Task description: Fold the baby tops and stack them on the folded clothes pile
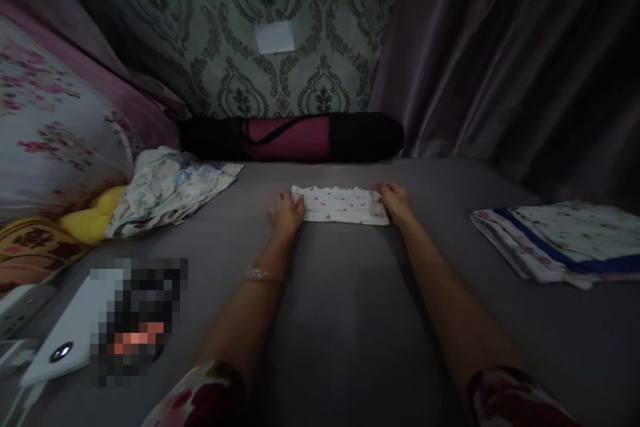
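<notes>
We look down over a grey sheet [350, 320], with our two forearms reaching toward 12 o'clock from floral sleeves. A clear band [260, 274] circles our left wrist. Nearest us at 9 to 10 o'clock lie a white cable [31, 399], a white device [75, 330] with a small dark oval display, and a white socket block [23, 310]. Just beside the device, a pixelated patch hides a dark and orange item [140, 327] that we cannot make out.

Farther out at 2 o'clock, we see a flat stack of folded cloths [575, 233], printed white ones with a blue layer between them. At 10 o'clock sit a yellow plush shape [97, 213] and a brownish plush item [37, 247], below a large floral-printed fabric [55, 107].

At 12 o'clock, the small printed white cloth [343, 205] lies flat as a long rectangle on the sheet. Our left hand [289, 213] pinches its left end, fingers bent and thumb at the edge; our right hand [396, 202] grips the upper right corner with curled fingers. A rumpled pile of printed cloths [173, 190] rests at 11 o'clock, touching the yellow plush.

Beyond, a black and magenta roll bag [295, 138] lies crosswise at 12 o'clock before patterned wallpaper [325, 80] bearing a pale paper [275, 37], with purplish curtains [440, 80] at 11 and 1.
</notes>
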`<move>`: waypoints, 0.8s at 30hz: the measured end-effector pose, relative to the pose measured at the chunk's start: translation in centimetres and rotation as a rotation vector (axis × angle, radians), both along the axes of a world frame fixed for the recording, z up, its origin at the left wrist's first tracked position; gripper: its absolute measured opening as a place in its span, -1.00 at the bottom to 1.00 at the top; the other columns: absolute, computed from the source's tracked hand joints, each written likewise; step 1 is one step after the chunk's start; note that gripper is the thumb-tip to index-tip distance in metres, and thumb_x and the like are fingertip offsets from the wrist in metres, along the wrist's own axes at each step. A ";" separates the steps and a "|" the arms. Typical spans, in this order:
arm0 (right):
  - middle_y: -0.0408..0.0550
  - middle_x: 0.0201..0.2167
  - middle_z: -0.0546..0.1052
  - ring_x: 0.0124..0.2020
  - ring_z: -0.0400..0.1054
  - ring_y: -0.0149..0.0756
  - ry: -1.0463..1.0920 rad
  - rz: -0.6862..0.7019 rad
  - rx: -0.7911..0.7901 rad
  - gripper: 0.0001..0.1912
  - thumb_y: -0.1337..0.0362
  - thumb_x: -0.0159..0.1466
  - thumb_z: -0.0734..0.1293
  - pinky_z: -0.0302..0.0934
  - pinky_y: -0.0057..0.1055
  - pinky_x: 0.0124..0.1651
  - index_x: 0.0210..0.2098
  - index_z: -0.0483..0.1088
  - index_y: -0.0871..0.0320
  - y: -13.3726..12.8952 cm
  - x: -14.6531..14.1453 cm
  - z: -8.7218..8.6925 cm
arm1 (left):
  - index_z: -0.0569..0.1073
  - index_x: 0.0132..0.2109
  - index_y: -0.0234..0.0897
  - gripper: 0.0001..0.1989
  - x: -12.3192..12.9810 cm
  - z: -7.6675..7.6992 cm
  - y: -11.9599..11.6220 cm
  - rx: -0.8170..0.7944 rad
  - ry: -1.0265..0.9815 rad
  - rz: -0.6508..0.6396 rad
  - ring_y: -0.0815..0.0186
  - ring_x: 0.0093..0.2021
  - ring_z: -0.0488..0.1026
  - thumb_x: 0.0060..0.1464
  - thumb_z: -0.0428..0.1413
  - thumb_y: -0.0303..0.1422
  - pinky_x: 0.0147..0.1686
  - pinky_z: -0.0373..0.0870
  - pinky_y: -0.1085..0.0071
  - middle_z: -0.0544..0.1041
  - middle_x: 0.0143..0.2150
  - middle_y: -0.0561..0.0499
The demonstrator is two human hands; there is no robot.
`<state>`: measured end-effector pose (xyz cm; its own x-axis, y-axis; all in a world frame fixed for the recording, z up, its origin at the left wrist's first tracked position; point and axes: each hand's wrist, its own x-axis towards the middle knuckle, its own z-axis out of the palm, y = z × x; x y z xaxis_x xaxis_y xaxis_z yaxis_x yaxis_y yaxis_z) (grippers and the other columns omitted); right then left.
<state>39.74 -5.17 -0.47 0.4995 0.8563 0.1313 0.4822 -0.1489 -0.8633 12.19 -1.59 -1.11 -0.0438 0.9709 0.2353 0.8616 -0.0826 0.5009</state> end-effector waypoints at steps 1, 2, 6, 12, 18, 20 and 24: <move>0.12 -0.21 0.58 -0.28 0.48 -0.23 -0.031 -0.057 -0.035 -0.44 -0.06 0.30 0.12 0.34 -0.40 -0.31 -0.04 0.48 0.23 -0.3 0.6 0.0 | 0.39 0.08 -0.39 -0.55 -0.4 0.1 -0.1 -0.021 0.025 0.047 -0.09 0.16 0.32 0.22 -0.05 -0.15 0.11 0.21 0.02 0.42 0.08 -0.39; 0.15 -0.25 0.58 -0.34 0.48 -0.22 -0.072 -0.099 -0.106 -0.45 -0.06 0.29 0.15 0.33 -0.40 -0.37 -0.07 0.49 0.26 -0.6 1.2 0.1 | 0.42 0.03 -0.40 -0.56 -0.7 0.2 -0.1 -0.036 0.053 0.067 -0.12 0.14 0.34 0.21 -0.04 -0.13 0.08 0.22 0.00 0.44 0.05 -0.40; 0.21 -0.45 0.56 -0.44 0.49 -0.11 -0.212 -0.141 -0.406 -0.48 -0.06 0.25 0.21 0.29 -0.33 -0.44 -0.22 0.53 0.30 -1.8 1.9 0.4 | 0.48 -0.08 -0.37 -0.58 -1.3 0.3 0.1 -0.040 0.117 0.028 -0.06 0.02 0.44 0.19 -0.03 -0.11 -0.01 0.29 0.09 0.53 -0.06 -0.35; 0.29 -0.15 0.57 -0.08 0.47 -0.01 -0.403 -0.079 -0.528 -0.56 0.03 0.25 0.25 0.32 -0.25 -0.10 -0.14 0.53 0.25 -2.7 -1.3 1.6 | 0.46 -0.04 -0.36 -0.55 -0.7 0.4 0.3 -0.146 0.172 0.020 -0.03 0.00 0.48 0.16 -0.01 -0.06 -0.04 0.31 0.15 0.56 -0.08 -0.30; 0.26 -0.01 0.51 0.02 0.42 -0.01 -0.425 -0.038 -0.632 -0.54 0.08 0.26 0.23 0.29 -0.26 -0.04 -0.02 0.48 0.26 -3.0 -2.3 2.2 | 0.46 -0.07 -0.31 -0.58 -0.2 0.8 0.2 -0.248 0.163 0.045 -0.05 0.04 0.45 0.16 -0.02 -0.07 0.00 0.29 0.10 0.56 -0.06 -0.26; 0.25 -0.02 0.52 0.02 0.42 -0.02 -0.426 -0.020 -0.610 -0.58 0.12 0.27 0.22 0.28 -0.27 -0.04 -0.03 0.48 0.25 -3.0 -2.3 2.3 | 0.47 -0.10 -0.31 -0.59 0.0 0.7 0.1 -0.239 0.179 0.040 -0.07 0.02 0.46 0.16 -0.04 -0.08 0.00 0.28 0.07 0.56 -0.08 -0.27; 0.27 -0.03 0.51 0.00 0.43 -0.02 -0.437 -0.063 -0.520 -0.62 0.19 0.29 0.20 0.27 -0.25 -0.03 0.00 0.43 0.26 -3.1 -3.0 2.2 | 0.44 -0.06 -0.36 -0.60 0.5 0.1 0.3 -0.131 0.144 -0.018 -0.06 -0.02 0.48 0.19 -0.06 -0.13 -0.07 0.34 0.15 0.56 -0.11 -0.30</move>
<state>36.74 -8.31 1.70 0.5453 0.8336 -0.0880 0.7471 -0.5310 -0.4000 12.69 -1.34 -1.04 -0.0013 0.9940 0.1097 0.9243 -0.0407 0.3796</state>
